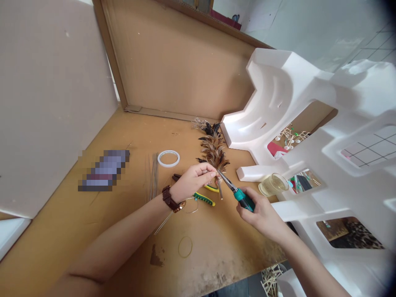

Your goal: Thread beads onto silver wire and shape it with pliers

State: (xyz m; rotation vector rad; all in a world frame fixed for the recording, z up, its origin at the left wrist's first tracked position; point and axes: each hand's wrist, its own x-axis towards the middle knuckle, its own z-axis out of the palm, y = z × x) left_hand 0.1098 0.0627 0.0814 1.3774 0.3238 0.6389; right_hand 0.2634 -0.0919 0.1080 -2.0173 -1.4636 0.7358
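My left hand, with a brown watch on its wrist, is closed in a pinch on the lower end of a brown and black feather bundle that lies on the cardboard-covered table. Teal-handled pliers are gripped in my right hand. Their jaws meet the base of the bundle right beside my left fingertips. A short stem sticks down from the bundle under the jaws.
Green and yellow pliers lie under my left hand. A white tape ring, thin wires and a rubber band lie on the table. A glass cup stands by big white foam blocks at right.
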